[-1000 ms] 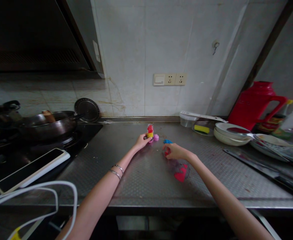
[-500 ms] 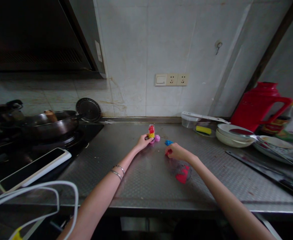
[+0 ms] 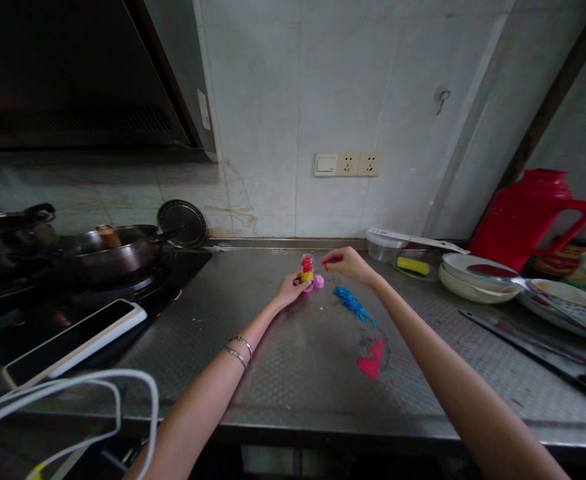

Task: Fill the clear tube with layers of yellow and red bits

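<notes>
My left hand [image 3: 289, 291] is closed around the lower part of a small clear bottle [image 3: 307, 261] standing upright on the metal counter. Red and yellow contents show through its wall. A small pink piece [image 3: 319, 281], perhaps a cap, lies just right of it. Above and right of the bottle, my right hand [image 3: 350, 264] is held in a pinch, with a bit of red at its fingertips; its exact kind is too small to make out. Loose blue bits [image 3: 353, 304] lie in a strip below that hand. Nearer me is a flat clear bag with red shapes [image 3: 371, 360].
A pan [image 3: 107, 247] and a pot stand on the stove at left, with a white-edged device [image 3: 75, 340] and white cable in front. At right are stacked bowls [image 3: 477, 283], a yellow sponge [image 3: 413, 267], a red thermos [image 3: 520, 217] and a long dark knife-like tool [image 3: 517, 347].
My right hand has moved up and away from me, from over the blue bits to beside the bottle's top, uncovering the blue strip. My left hand still holds the bottle.
</notes>
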The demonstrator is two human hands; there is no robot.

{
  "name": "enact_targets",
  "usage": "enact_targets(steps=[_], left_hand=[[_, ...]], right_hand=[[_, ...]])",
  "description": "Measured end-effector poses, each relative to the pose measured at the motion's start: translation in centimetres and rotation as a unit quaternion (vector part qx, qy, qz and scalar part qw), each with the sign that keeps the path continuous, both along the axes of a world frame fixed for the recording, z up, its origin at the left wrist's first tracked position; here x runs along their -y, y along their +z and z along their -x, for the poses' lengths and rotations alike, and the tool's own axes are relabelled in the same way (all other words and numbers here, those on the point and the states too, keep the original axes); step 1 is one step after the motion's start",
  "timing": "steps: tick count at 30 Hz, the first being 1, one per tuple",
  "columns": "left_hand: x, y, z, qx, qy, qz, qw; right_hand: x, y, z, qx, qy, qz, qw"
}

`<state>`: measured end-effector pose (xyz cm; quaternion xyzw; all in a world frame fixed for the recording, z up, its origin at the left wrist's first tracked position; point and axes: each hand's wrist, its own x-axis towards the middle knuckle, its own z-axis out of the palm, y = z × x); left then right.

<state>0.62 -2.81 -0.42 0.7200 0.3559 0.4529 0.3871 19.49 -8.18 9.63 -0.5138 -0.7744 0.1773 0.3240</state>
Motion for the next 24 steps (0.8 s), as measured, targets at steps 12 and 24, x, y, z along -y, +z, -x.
enact_targets(steps=[12,24], left_hand=[[0.3,0.2,0.0,-0.019,0.005,-0.025,0.999],[0.6,0.5,0.0,-0.022,0.007,-0.027,0.999]], right_hand=[[-4.5,3.0,4.6,0.034,-0.015,-0.052,0.998],[-3.9,2.6,4.7,0.182,-0.022,-0.066,0.981]])
